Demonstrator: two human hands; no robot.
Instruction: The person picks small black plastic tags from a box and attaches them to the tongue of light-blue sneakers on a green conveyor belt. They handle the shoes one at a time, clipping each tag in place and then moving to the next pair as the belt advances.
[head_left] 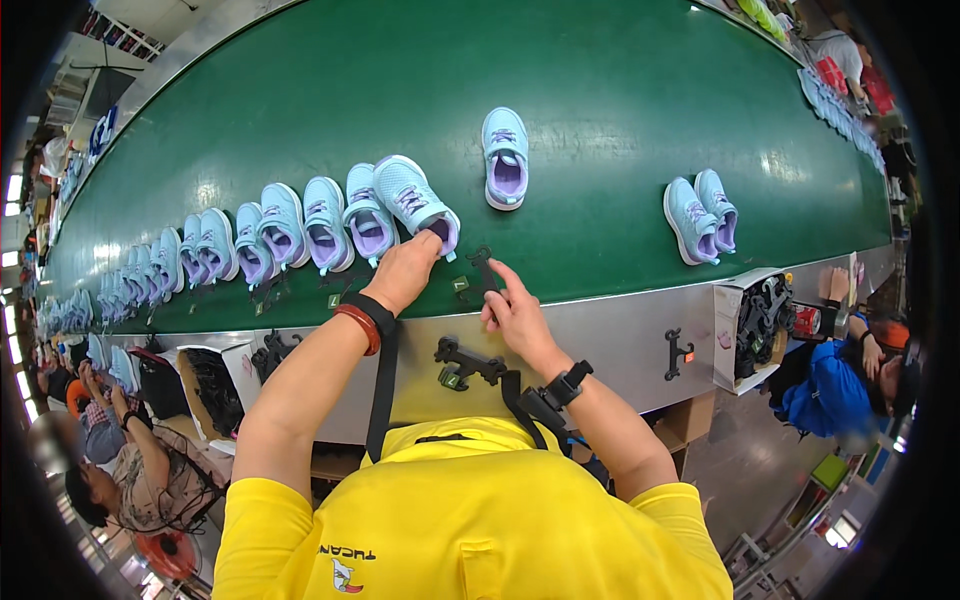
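My left hand grips a light-blue sneaker with lilac lining at its heel opening, its toe pointing away from me. That shoe leans against another sneaker at the right end of a long row. Just to the right, my right hand pinches a small black plastic shoe hanger over the near edge of the green belt. A small green tag lies beside the hanger. One single sneaker stands farther out on the belt, beyond both hands.
A pair of matching sneakers stands right on the green belt. Black hangers lie on the steel ledge, including a cluster before me. A white box of hangers stands right, an open box left. Co-workers sit on both sides.
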